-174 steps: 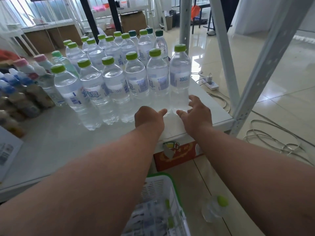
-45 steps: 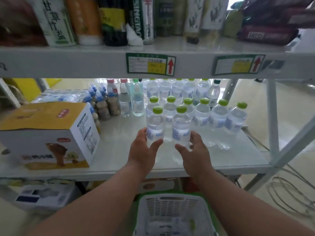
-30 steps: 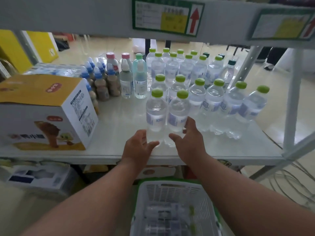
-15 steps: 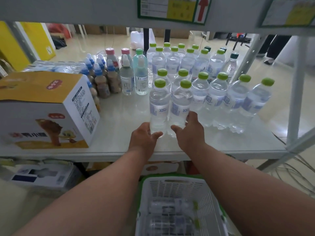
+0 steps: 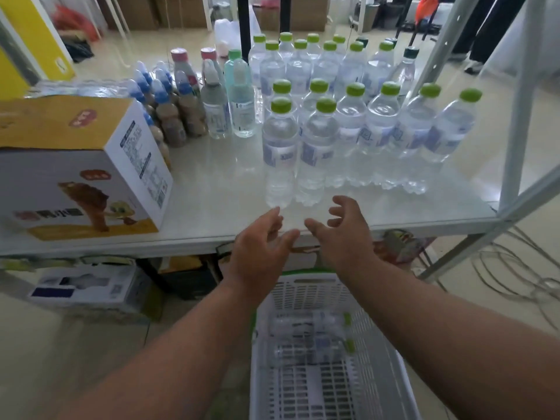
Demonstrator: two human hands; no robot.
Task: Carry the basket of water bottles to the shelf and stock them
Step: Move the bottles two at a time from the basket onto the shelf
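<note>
At the centre of the frame, both hands hover just in front of the shelf's (image 5: 212,189) front edge, holding nothing. The left hand (image 5: 260,253) has its fingers loosely spread and relaxed, fingertips near the base of the nearest bottle but not touching it. The right hand (image 5: 345,234) sits just beside it, fingers slightly curled and apart, also free of any bottle.

Just beyond the hands, two front bottles (image 5: 280,153) with green caps stand upright side by side on the shelf, touching each other. Behind them, toward the upper right, runs a row of green-capped water bottles (image 5: 381,128), and a further group of water bottles (image 5: 327,65) stands at the upper centre. To the left of these are two taller clear bottles (image 5: 242,98) and a cluster of brown bottles with blue caps (image 5: 166,110).

At the left of the frame a cardboard box (image 5: 75,168) with a yellow top rests on the shelf.

At the bottom centre, below the shelf and between the forearms, the white basket (image 5: 388,374) with a green rim sits low, with two water bottles in the basket (image 5: 309,334) lying on their sides. A white upright post (image 5: 515,116) of the shelf frame rises at the right.
</note>
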